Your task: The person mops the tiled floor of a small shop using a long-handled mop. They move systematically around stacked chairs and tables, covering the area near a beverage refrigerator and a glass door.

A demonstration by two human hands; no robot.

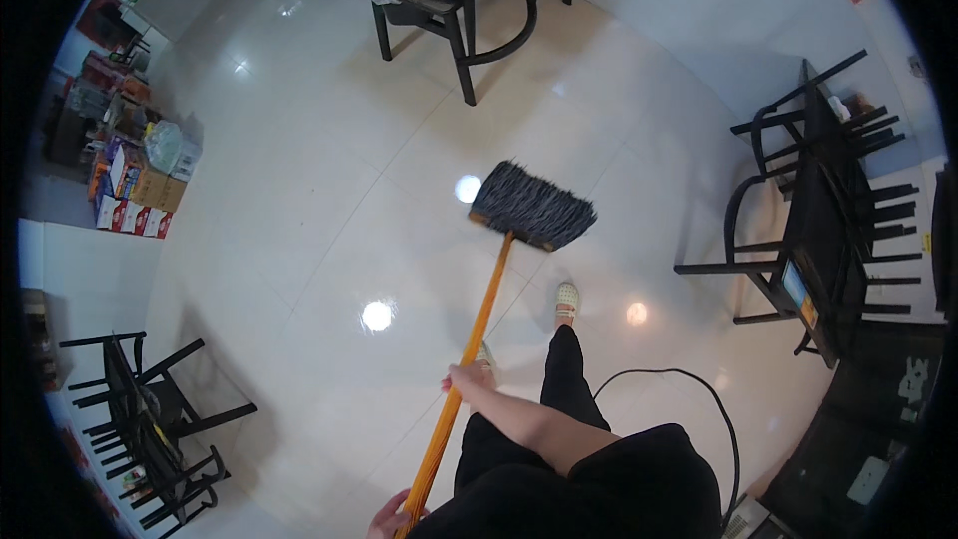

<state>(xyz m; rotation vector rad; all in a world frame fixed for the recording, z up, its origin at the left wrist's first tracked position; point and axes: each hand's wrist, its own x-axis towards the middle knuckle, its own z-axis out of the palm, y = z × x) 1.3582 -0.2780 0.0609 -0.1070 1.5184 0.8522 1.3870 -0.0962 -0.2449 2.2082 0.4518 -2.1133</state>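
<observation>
On the white tiled floor (299,240), a broom (532,206) rests; right hand (467,377) and left hand (387,519) have their fingers closed around its orange handle (479,324).

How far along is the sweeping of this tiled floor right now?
The white floor shows no dirt or swept pile, so what is done cannot be judged. In hand: the right hand and left hand grip the orange broom handle, bristles down ahead of the feet. The areas around the black chairs may remain.
</observation>
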